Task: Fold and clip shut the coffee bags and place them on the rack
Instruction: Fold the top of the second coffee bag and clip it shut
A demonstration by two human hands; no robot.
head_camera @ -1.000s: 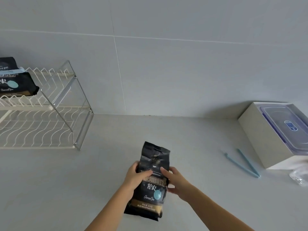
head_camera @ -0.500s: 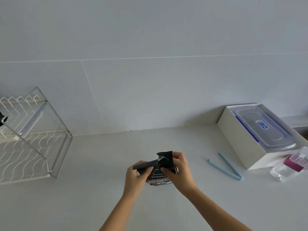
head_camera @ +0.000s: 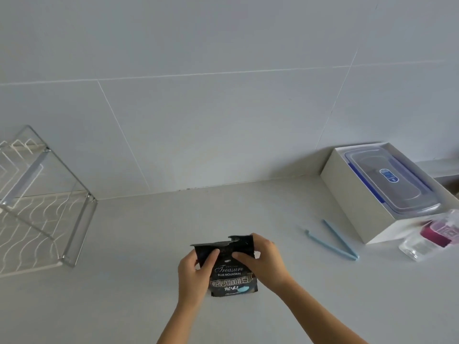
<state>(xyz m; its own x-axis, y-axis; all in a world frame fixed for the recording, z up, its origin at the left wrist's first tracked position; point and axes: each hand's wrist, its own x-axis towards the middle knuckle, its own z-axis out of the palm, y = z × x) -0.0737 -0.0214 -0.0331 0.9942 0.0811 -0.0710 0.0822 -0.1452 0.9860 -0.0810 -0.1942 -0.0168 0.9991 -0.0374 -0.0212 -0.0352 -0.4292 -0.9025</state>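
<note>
A black coffee bag with white and gold lettering stands upright on the grey counter near the front. My left hand grips its upper left edge, thumb across the front. My right hand pinches the top right part, where the torn top flap is bent over. A light blue sealing clip lies open in a V on the counter to the right of my hands, apart from them. The wire rack stands at the left edge, only partly in view.
A white box holding a clear lidded container with blue clasps sits at the back right against the tiled wall. A small clear container with something magenta inside lies in front of it at the right edge.
The bag went from lying held at its middle to standing upright with both hands at its top. The view swung right, so the bag on the rack has left the frame.
</note>
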